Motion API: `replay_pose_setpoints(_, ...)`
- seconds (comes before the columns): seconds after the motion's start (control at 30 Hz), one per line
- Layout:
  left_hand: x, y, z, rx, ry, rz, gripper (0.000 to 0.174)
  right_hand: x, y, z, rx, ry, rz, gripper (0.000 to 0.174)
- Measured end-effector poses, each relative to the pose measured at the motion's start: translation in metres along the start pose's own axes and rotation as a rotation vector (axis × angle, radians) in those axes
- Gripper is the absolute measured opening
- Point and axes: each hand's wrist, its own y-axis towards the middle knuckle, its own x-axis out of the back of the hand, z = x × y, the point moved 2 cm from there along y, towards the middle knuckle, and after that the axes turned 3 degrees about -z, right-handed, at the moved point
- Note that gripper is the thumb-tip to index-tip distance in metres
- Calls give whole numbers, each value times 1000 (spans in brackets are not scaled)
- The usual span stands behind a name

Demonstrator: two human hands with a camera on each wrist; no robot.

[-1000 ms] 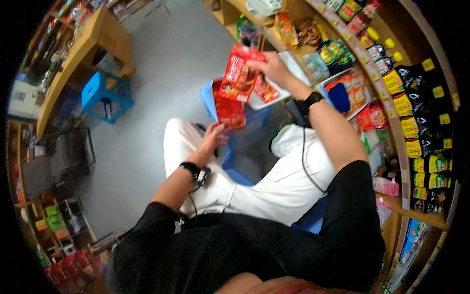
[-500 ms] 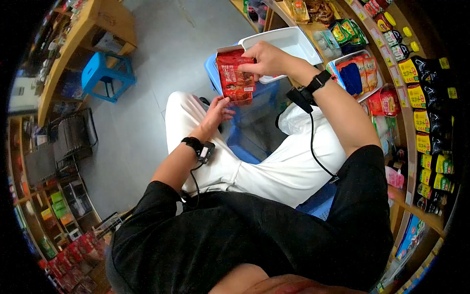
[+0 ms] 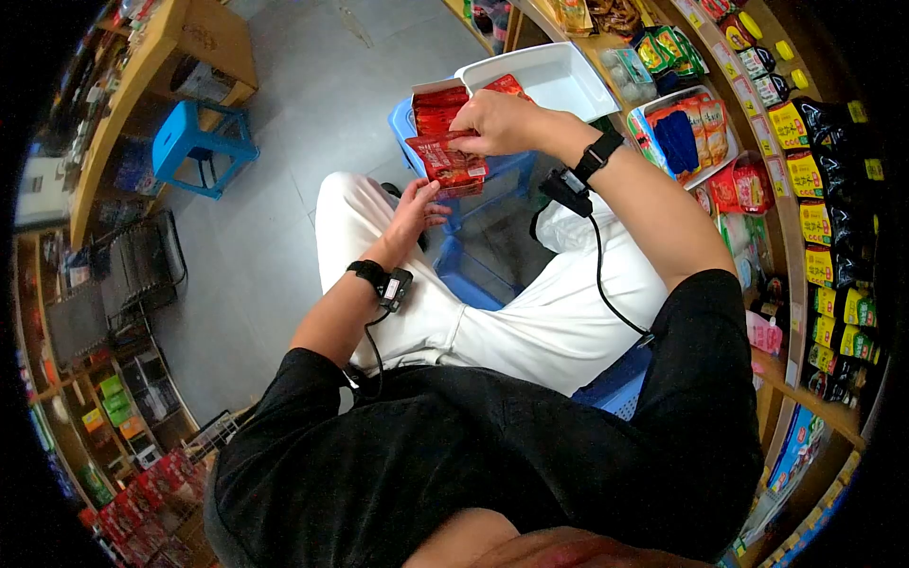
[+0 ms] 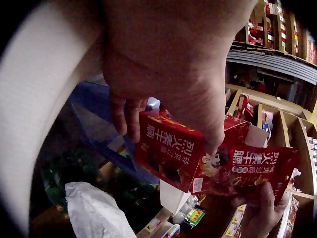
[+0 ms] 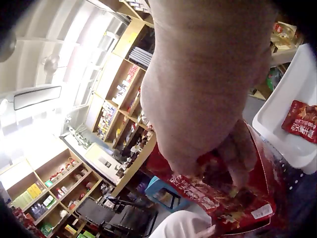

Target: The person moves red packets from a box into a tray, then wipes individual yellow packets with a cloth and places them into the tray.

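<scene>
In the head view my left hand (image 3: 417, 210) holds the near end of an open red cardboard box (image 3: 438, 104). The left wrist view shows its thumb over the printed face of the box (image 4: 171, 148), with fingers at the edge. My right hand (image 3: 507, 123) pinches a red snack packet (image 4: 260, 168) by its end, close beside the box's opening. Printed lettering on the packet matches the box. A white plastic tray (image 3: 578, 80) stands just beyond the right hand. One red packet (image 5: 302, 120) lies in it.
A blue stool (image 3: 407, 123) stands under the box, between white-trousered knees. To the right, shelves (image 3: 791, 312) hold bagged goods and bottles; a basket of orange packets (image 3: 705, 133) sits near the forearm. Another blue stool (image 3: 194, 142) and a folding chair (image 3: 142, 275) are at left.
The right hand first held a red packet above the box, then reached to its opening, and now pinches a packet there. The left hand stays at the box's near end.
</scene>
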Motion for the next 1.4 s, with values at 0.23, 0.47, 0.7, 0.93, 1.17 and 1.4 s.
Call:
replay_pose_setpoints(0.23, 1, 2, 2, -10, -13, 15, 65, -1, 0, 1, -1, -20, -11, 26)
replay_pose_setpoints(0.47, 0, 1, 1, -9, -18, 6, 64, -7, -1, 2, 28, -7, -6, 24)
replay_pose_setpoints(0.7, 0, 1, 0, -14, -20, 18, 63, -4, -4, 4, -55, -80, 20, 23)
replay_pose_setpoints(0.93, 2, 3, 4, -19, -10, 13, 62, -6, -3, 5, -82, -92, 171, 20)
replay_pose_setpoints(1.17, 2, 2, 3, -39, -1, 33, 64, -20, -5, 0, -111, -195, 234, 19)
replay_pose_setpoints(1.4, 9, 8, 12, -52, -34, 36, 58, -28, -6, 10, -225, -226, 324, 15)
